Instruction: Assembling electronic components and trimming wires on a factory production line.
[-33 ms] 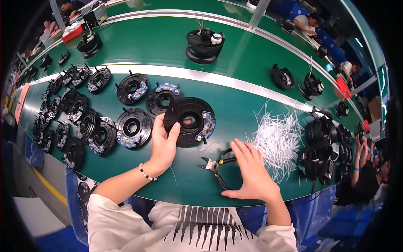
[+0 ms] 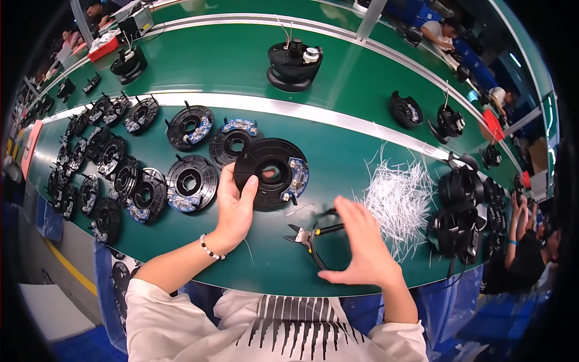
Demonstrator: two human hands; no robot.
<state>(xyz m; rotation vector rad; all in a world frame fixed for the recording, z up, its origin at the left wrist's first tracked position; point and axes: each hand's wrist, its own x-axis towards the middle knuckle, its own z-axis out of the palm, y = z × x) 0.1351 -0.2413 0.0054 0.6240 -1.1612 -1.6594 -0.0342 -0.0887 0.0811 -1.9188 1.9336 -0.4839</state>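
Note:
My left hand grips a round black plastic disc by its left rim, thumb on top and fingers underneath. The disc has a hole in its middle and a blue circuit board along its right side. Below and right of it, diagonal cutters with black and yellow handles lie on the green table, jaws apart and pointing left. My right hand hovers around the handles with thumb and fingers spread, partly hiding them.
Many similar black discs with boards cover the table's left side. A heap of thin white strips lies right of my right hand, beside stacked black housings. Beyond a white rail, a black assembly stands on a green belt. Other people sit farther off.
My right hand's fingers have shifted slightly right, showing more of the cutters' handle. The disc in my left hand has barely moved.

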